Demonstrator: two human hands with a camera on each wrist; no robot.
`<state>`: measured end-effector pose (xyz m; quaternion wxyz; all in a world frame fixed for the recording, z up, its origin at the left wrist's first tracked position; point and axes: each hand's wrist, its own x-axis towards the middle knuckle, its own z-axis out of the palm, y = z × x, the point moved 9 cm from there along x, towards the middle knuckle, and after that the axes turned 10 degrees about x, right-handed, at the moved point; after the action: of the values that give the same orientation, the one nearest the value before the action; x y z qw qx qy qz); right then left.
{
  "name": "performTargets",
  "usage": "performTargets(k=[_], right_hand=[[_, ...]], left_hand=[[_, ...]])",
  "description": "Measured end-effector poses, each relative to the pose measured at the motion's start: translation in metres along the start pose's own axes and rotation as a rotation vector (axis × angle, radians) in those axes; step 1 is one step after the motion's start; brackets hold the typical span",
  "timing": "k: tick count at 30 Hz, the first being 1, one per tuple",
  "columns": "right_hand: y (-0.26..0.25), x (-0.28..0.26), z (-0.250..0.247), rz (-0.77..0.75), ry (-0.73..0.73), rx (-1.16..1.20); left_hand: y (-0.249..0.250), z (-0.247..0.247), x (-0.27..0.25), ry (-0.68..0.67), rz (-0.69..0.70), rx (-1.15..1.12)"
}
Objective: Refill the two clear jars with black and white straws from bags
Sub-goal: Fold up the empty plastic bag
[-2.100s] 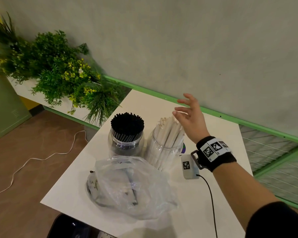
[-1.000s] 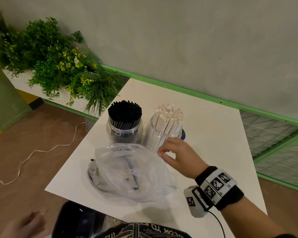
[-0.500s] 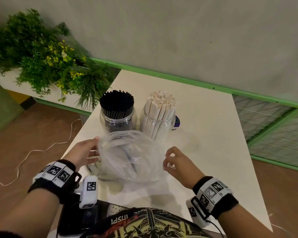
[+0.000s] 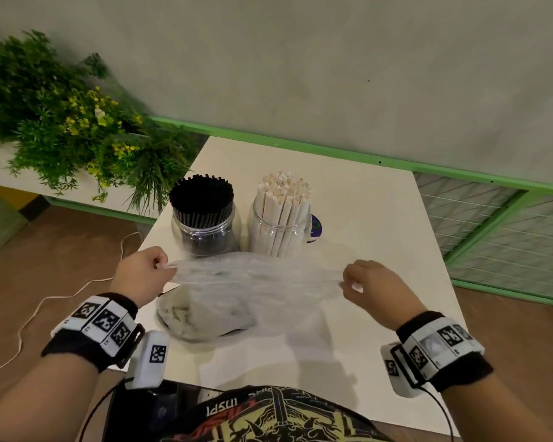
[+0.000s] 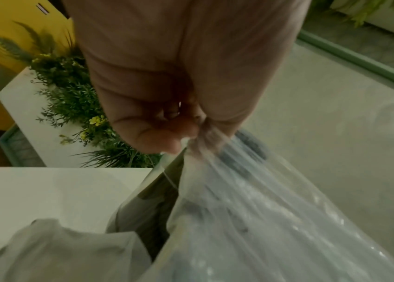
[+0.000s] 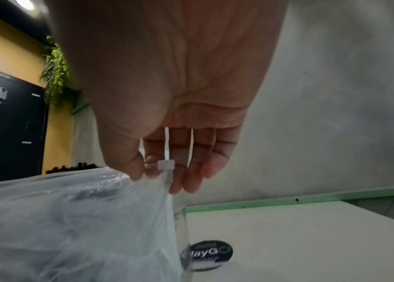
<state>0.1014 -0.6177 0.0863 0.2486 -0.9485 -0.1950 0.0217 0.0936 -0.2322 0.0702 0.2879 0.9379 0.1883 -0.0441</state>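
Observation:
Two clear jars stand side by side on the white table (image 4: 364, 218). The left jar (image 4: 205, 231) is packed with black straws (image 4: 201, 194), the right jar (image 4: 280, 232) with white straws (image 4: 283, 199). In front of them a clear plastic bag (image 4: 253, 279) is stretched between my hands. My left hand (image 4: 144, 272) pinches its left end (image 5: 198, 133). My right hand (image 4: 369, 285) pinches its right end (image 6: 164, 177), where a white zip tie (image 6: 166, 164) sits. A second, crumpled bag (image 4: 201, 314) lies on the table beneath.
A planter of green plants with yellow flowers (image 4: 67, 129) borders the table's left corner. A green rail (image 4: 332, 151) runs along the grey wall behind. A round dark sticker (image 6: 211, 252) lies on the table beside the white-straw jar. A white cable (image 4: 29, 320) trails on the brown floor.
My right hand came down from above the white straws to the bag. My left hand came up from below the table. Both now grip the bag and have pulled it taut and lifted it.

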Motion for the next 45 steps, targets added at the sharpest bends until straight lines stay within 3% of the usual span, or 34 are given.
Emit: performTargets(k=[6, 11, 13, 15, 18, 20, 24, 27, 29, 32, 37, 40, 45], right_hand=[[0.014, 0.001, -0.045, 0.025, 0.262, 0.139], [0.019, 0.002, -0.062, 0.063, 0.392, 0.115], [-0.003, 0.002, -0.068, 0.02, 0.439, 0.082], [-0.055, 0.004, -0.066, -0.124, 0.436, 0.117], [-0.133, 0.013, -0.033, -0.303, 0.263, 0.049], [-0.153, 0.025, -0.012, -0.342, 0.209, -0.004], [-0.143, 0.047, -0.021, -0.345, 0.296, 0.117], [-0.132, 0.055, -0.029, -0.34, 0.231, 0.236], [-0.127, 0.061, -0.035, -0.32, 0.18, 0.313], [-0.128, 0.068, -0.053, -0.358, 0.221, 0.359], [-0.133, 0.07, -0.077, -0.351, 0.278, 0.418], [-0.119, 0.07, -0.091, -0.227, 0.291, 0.473], [-0.061, 0.062, -0.136, -0.02, 0.509, 0.625]], left_hand=[[0.042, 0.006, -0.016, -0.361, 0.122, -0.387], [0.077, 0.001, -0.032, -0.458, 0.132, -0.402], [0.087, 0.001, -0.033, -0.413, 0.111, -0.391], [0.098, 0.0, -0.037, -0.354, 0.11, -0.376], [0.12, 0.01, -0.045, -0.343, 0.127, -0.366], [0.137, 0.012, -0.052, -0.358, 0.148, -0.383], [0.15, 0.012, -0.061, -0.4, 0.243, -0.471], [0.155, 0.01, -0.069, -0.417, 0.389, -0.478], [0.159, 0.011, -0.071, -0.358, 0.499, -0.381], [0.155, 0.028, -0.067, -0.277, 0.604, -0.179], [0.139, 0.062, -0.069, -0.295, 0.554, -0.138], [0.129, 0.049, -0.06, -0.158, 0.483, -0.143], [0.101, 0.009, -0.033, 0.0, 0.381, -0.194]])
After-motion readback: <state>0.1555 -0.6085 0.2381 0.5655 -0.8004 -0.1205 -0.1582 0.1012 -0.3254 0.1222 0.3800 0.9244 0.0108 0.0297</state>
